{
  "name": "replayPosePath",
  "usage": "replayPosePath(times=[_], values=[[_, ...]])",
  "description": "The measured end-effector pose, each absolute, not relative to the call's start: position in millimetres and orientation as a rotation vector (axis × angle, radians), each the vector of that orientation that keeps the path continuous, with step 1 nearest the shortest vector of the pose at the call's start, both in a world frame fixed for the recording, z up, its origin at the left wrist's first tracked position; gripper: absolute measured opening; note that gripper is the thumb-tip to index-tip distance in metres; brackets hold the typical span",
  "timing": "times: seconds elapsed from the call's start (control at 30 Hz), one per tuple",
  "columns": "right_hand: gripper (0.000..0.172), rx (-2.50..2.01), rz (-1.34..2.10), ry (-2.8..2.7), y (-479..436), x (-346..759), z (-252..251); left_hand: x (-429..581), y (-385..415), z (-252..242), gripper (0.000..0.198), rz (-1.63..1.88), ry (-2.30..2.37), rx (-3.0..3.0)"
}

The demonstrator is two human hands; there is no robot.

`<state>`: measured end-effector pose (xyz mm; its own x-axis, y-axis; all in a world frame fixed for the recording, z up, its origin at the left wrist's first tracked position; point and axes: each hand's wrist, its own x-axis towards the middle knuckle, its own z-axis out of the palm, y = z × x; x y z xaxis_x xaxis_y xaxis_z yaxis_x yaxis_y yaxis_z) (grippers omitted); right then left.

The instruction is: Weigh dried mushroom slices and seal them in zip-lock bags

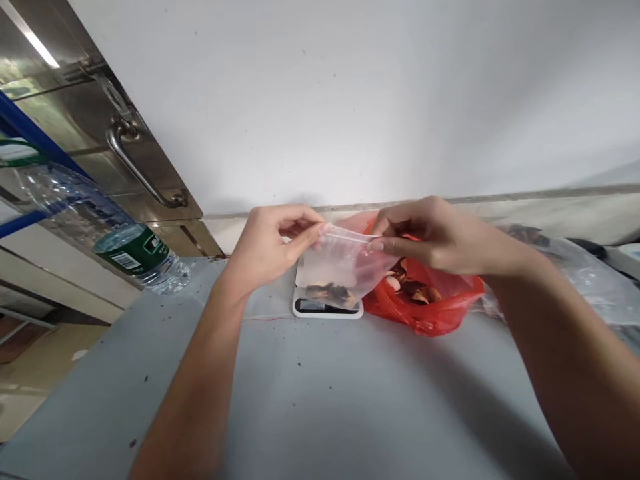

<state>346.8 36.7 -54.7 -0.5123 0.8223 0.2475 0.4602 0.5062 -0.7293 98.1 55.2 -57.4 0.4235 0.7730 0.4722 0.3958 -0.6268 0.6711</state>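
Note:
Between my two hands hangs a clear zip bag (340, 267), with a few dark brown dried pieces (330, 293) lying in its bottom. My left hand (277, 243) pinches the zip edge at its left end. At the other end, my right hand (425, 233) grips the same edge between thumb and fingers. Behind and below the bag is a white digital scale (327, 312), its display partly covered by the bag. A red plastic bag (440, 320) stands open under my right hand, holding brown dried pieces (417, 291) and a pale one.
A large water bottle (120, 233) with a green label stands at the table's left edge. Clear plastic bags (590, 280) lie at the right, partly behind my forearm. Dark crumbs dot the grey table (300, 413). A white wall (350, 100) rises behind; a metal door (135, 140) is at left.

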Motion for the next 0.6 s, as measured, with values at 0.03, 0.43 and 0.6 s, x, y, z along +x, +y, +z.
replayPosePath(times=[0.03,0.43,0.6], values=[[0.028,-1.042,0.787,-2.160,36,347,-55,97,57,-58,0.018,1.104,0.984,2.195],[0.033,-1.189,0.933,-2.046,27,353,-47,86,70,-69,0.013,0.701,0.816,2.161],[0.035,-1.274,0.961,-2.114,21,357,-44,111,66,-77,0.037,0.960,0.844,2.033]])
